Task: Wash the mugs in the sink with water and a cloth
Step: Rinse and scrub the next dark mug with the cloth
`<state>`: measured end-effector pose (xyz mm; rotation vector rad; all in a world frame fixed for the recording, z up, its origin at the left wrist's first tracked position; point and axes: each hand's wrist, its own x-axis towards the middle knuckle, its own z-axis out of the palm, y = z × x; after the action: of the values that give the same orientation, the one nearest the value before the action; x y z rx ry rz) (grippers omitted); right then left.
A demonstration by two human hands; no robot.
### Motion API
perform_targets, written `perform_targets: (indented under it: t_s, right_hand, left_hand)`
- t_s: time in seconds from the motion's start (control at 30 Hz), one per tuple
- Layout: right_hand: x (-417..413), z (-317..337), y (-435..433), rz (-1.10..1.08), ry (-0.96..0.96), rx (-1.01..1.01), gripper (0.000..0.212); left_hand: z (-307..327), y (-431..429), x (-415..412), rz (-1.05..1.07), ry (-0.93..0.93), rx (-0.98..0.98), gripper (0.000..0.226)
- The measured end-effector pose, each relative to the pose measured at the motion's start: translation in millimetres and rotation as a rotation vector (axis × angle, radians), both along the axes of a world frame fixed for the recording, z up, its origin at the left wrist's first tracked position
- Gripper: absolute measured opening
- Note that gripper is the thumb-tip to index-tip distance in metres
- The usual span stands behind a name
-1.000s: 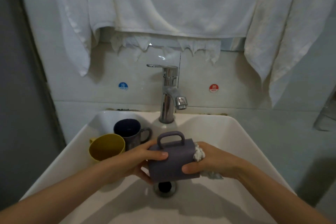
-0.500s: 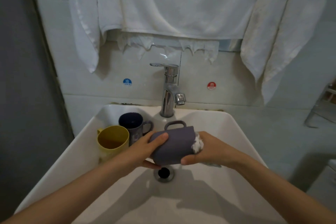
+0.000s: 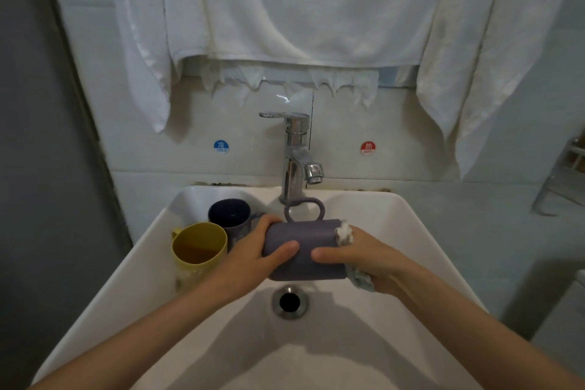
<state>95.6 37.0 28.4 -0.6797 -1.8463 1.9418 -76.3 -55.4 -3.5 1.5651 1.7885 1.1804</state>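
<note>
Purple mug [image 3: 304, 250]: on its side above the drain [image 3: 289, 301], handle up.
My left hand [image 3: 253, 255]: fingers wrapped round its base.
My right hand [image 3: 364, 258]: fingers press a cloth [image 3: 344, 233] into its mouth.
Sink [image 3: 411, 231]: yellow mug [image 3: 199, 250], dark mug [image 3: 229, 215] upright at left.

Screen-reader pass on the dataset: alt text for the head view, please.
Two bare hands hold a grey-purple mug sideways over a white sink, the right hand pushing a cloth into its mouth. A yellow mug and dark mug stand left of it; the tap shows no water.
</note>
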Motion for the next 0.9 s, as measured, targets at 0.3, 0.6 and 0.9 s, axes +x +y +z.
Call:
perform_targets:
  t_s: [0.3, 0.6, 0.9]
  right_hand:
    - [-6, -6, 2, -0.056, -0.013, 0.022, 0.038]
    - [-7, -21, -3, -0.056, 0.089, -0.175, 0.038]
    - [-3, -13, 2, -0.022, -0.071, 0.225, 0.016]
  left_hand:
    - [8, -1, -3, 0.081, -0.397, -0.131, 0.050]
    - [-5, 4, 2, 0.074, -0.078, 0.108, 0.030]
    - [-1, 2, 10, 0.134, -0.316, -0.020, 0.031]
